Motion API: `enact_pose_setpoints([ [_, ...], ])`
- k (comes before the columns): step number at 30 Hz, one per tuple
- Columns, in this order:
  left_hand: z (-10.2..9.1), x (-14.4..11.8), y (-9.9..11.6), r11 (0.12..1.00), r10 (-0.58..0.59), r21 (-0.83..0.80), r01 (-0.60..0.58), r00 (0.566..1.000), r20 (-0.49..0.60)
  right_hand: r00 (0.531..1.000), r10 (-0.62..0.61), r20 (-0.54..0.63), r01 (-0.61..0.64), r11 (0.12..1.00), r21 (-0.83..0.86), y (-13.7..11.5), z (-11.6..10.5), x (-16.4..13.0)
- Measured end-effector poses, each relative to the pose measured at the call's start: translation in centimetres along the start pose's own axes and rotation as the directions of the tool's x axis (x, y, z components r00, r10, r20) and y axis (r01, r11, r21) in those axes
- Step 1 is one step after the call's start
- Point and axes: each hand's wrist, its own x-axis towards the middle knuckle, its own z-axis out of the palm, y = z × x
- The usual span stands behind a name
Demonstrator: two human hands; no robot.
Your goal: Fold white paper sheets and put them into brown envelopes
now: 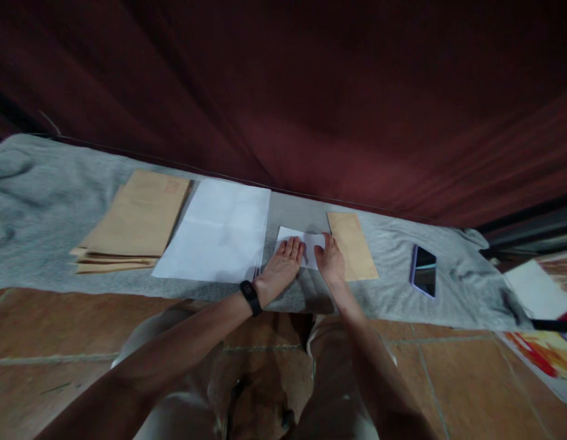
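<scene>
A small white folded sheet of paper (310,259) lies on the grey cloth between my hands. Fingers stretched out together, my left hand (283,264) presses flat on its left part; a dark band is on that wrist. At the sheet's right edge is my right hand (330,260), its thumb over the paper and its fingers bent around the upper right corner. Just right of that hand lies a brown envelope (357,247), partly covered by it. To the left of my left hand rests a stack of larger white paper sheets (219,229).
A pile of brown envelopes (134,214) lies at the left on the grey cloth (45,226). A phone (424,271) lies at the right. Behind the narrow surface hangs a dark red curtain (311,104). Printed papers (547,357) are at the far right, above the tiled floor (467,379).
</scene>
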Motion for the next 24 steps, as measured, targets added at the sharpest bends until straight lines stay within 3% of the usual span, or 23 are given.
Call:
enact_pose_setpoints([
  [7,-0.1,0.0,-0.7,0.998,0.02,0.061,-0.02,1.0,0.002,1.0,-0.015,0.004,0.015,1.0,0.003,0.3,0.2,0.2],
  [15,1.1,0.4,-1.2,0.991,-0.131,-0.015,0.13,0.985,-0.112,0.999,-0.032,0.028,0.031,0.998,0.059,0.8,0.3,0.5],
  [24,1.9,1.0,-1.0,0.977,-0.214,-0.045,0.21,0.96,-0.178,0.999,-0.037,0.021,0.035,0.995,0.09,0.9,0.6,0.8],
])
